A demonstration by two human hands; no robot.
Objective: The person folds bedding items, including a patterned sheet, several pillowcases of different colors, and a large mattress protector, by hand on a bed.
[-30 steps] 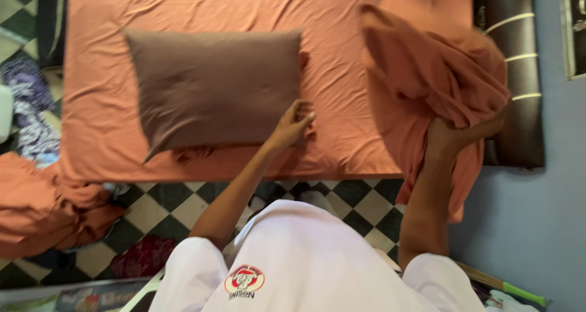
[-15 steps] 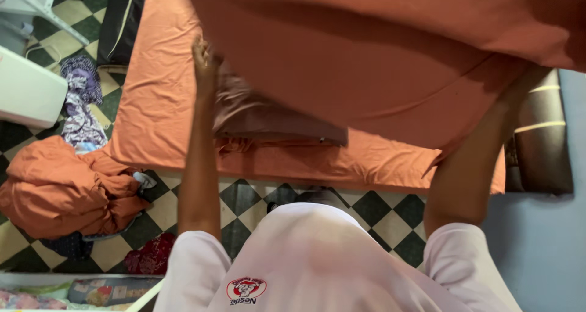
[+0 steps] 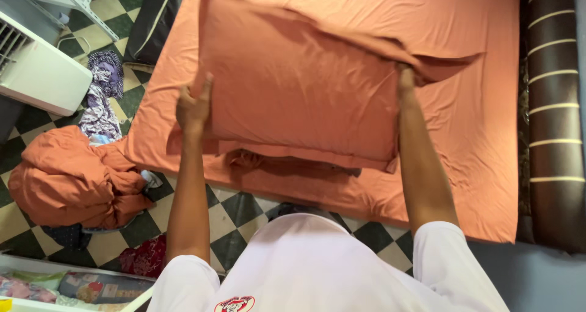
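An orange pillowcase is stretched wide in the air above the mattress, which has an orange sheet on it. My left hand grips the pillowcase at its left edge. My right hand grips its right edge, where a loose flap of cloth sticks out. Under the lower hem a bit of the brown pillow shows near the mattress's front edge; the rest of it is hidden by the cloth.
A crumpled orange cloth heap lies on the checkered floor at the left, with patterned clothes beyond it. A white appliance stands at far left. A dark striped headboard runs along the right.
Both hands have lifted the orange cloth and spread it out over the pillow. The view has shifted, and the cloth now hangs lower and flatter than half a second ago.
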